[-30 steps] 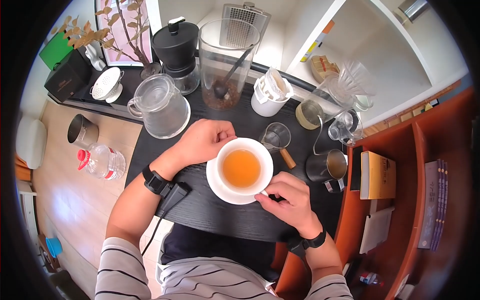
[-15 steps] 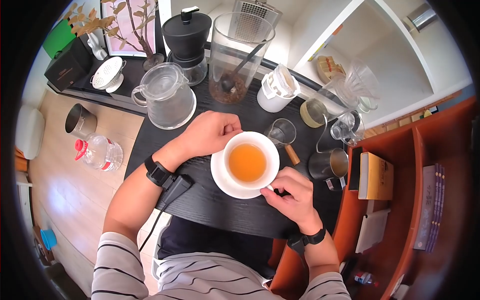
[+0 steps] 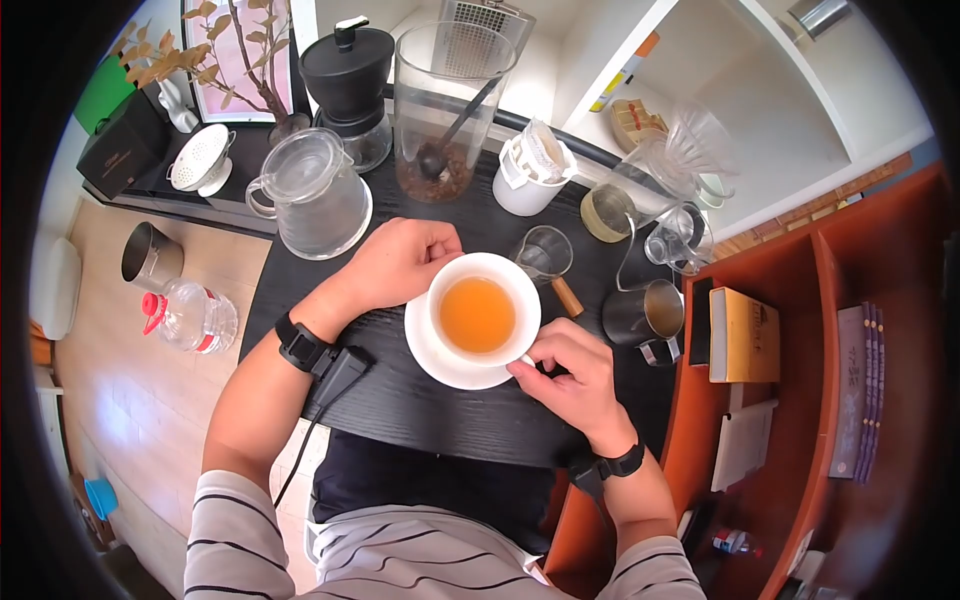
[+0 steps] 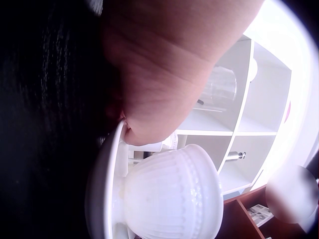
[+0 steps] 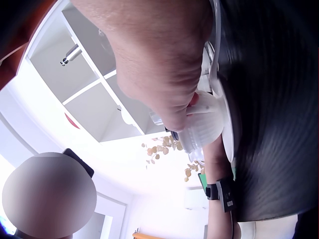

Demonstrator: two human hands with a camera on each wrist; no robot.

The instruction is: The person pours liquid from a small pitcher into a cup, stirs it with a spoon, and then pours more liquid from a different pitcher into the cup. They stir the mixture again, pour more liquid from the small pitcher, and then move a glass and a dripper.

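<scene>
1. Head view: a white, round, ribbed cup (image 3: 480, 265) of amber liquid (image 3: 477, 315) stands on a round white saucer (image 3: 418, 340) above the black wooden desk (image 3: 430, 420). Beyond it, a clear glass vessel with a wooden handle (image 3: 547, 253) and, rightward, a dark metal pitcher (image 3: 620, 318) restrict movement.
2. Left wrist view: my left hand (image 4: 159, 74) pinches the saucer's rim. Cup judged stiff, breakable, slick, weighted by its contents.
3. Right wrist view: my right hand (image 5: 157, 64) pinches the cup's handle (image 5: 200, 107), the proper hold; level carriage advised.

A pale floor (image 3: 200, 395), glinting with light, lies left of the black desk (image 3: 400, 415); white shelves (image 3: 800, 85) stand behind, a brown bookcase (image 3: 790, 265) right.
</scene>
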